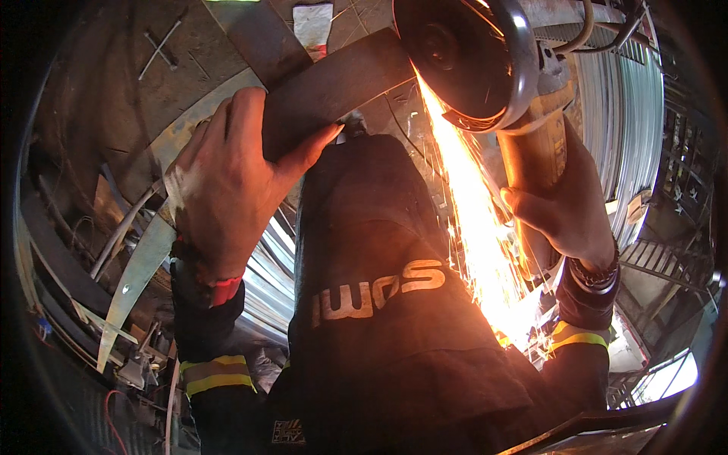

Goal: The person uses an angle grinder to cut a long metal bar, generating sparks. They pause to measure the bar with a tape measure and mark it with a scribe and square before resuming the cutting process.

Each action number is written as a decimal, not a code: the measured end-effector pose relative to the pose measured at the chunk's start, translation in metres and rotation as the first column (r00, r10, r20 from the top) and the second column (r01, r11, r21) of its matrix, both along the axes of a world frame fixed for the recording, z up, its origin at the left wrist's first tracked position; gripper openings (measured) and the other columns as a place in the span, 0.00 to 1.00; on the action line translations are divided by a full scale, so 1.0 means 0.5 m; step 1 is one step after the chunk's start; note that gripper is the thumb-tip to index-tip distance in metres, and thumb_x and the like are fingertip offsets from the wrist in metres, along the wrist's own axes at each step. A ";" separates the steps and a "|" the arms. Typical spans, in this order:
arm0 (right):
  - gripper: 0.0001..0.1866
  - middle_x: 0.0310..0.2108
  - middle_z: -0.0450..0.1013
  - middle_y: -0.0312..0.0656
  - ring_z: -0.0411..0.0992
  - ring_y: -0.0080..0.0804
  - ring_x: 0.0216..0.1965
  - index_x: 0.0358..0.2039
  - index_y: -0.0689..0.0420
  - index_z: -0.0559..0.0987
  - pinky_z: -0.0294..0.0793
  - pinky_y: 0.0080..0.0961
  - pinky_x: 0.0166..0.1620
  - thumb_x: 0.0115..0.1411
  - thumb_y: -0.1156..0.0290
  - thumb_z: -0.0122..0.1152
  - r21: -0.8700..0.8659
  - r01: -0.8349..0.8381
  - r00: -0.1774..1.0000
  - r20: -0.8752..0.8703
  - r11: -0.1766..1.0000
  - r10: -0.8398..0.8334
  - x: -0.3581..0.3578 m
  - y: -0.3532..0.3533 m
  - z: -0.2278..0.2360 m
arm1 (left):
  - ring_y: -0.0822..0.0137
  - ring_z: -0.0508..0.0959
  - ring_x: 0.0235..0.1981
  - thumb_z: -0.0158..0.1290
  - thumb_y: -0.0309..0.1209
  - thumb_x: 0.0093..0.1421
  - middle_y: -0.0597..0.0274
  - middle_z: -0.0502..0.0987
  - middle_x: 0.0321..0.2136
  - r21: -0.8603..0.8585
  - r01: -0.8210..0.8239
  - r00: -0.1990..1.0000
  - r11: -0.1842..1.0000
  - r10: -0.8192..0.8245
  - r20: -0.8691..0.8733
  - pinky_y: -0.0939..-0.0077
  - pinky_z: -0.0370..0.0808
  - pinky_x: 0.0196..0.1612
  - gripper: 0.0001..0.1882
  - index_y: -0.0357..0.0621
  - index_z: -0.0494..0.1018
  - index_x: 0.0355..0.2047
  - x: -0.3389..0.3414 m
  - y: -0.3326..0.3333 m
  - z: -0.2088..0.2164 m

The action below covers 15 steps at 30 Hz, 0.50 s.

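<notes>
My left hand [227, 182] is closed on a flat, dark steel bar [337, 87], with the thumb along its near edge and the fingers over its left end. My right hand [565, 205] wraps round the yellow-orange body of an angle grinder [535, 144]. The grinder's round disc [440, 49], partly under its guard, meets the bar's right end. From that contact a bright stream of sparks [474, 205] pours down toward my right forearm. My leg in dark work trousers [371, 212] lies between both arms, below the bar.
A curved metal strip [140, 273] runs along the left beside scrap pieces. Crossed rods [161, 49] lie on the floor at upper left. Shiny ribbed metal sheets [633, 129] stand at the right. A cable [585, 30] loops near the grinder at upper right.
</notes>
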State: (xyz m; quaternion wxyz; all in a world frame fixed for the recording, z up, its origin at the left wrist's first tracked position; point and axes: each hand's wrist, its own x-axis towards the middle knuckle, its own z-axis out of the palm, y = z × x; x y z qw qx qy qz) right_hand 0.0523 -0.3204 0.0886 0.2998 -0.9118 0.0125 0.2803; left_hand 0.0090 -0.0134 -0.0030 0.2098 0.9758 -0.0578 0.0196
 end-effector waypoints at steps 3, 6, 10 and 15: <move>0.42 0.51 0.72 0.47 0.70 0.34 0.52 0.61 0.65 0.65 0.67 0.32 0.57 0.43 0.74 0.67 0.063 0.016 0.995 -0.100 0.998 -0.010 0.001 0.007 0.021 | 0.50 0.82 0.33 0.65 0.53 0.54 0.51 0.79 0.33 -0.011 -0.014 1.000 1.000 0.014 -0.013 0.59 0.78 0.32 0.31 0.42 0.71 0.45 0.000 -0.003 0.005; 0.42 0.51 0.71 0.47 0.71 0.35 0.52 0.61 0.65 0.64 0.67 0.33 0.57 0.43 0.74 0.66 0.076 0.043 0.991 -0.130 0.996 -0.033 -0.013 0.009 0.030 | 0.50 0.82 0.32 0.64 0.54 0.54 0.52 0.79 0.33 -0.017 -0.018 0.999 1.000 0.018 -0.035 0.60 0.78 0.32 0.31 0.42 0.70 0.46 -0.001 -0.003 0.005; 0.41 0.51 0.72 0.47 0.71 0.35 0.52 0.61 0.64 0.64 0.68 0.33 0.57 0.44 0.75 0.65 0.096 0.045 0.992 -0.120 0.994 -0.034 -0.025 -0.004 0.025 | 0.49 0.81 0.28 0.64 0.53 0.54 0.52 0.77 0.28 -0.074 0.005 0.997 0.997 0.001 0.075 0.60 0.77 0.27 0.28 0.42 0.68 0.35 0.001 -0.003 -0.008; 0.40 0.50 0.72 0.46 0.71 0.34 0.50 0.60 0.64 0.64 0.69 0.32 0.55 0.44 0.77 0.65 0.095 0.001 0.998 -0.063 0.995 0.005 -0.019 -0.004 0.016 | 0.52 0.82 0.30 0.63 0.54 0.55 0.54 0.78 0.31 -0.038 0.014 0.999 0.999 -0.012 0.045 0.61 0.78 0.28 0.29 0.42 0.68 0.40 0.003 0.000 -0.010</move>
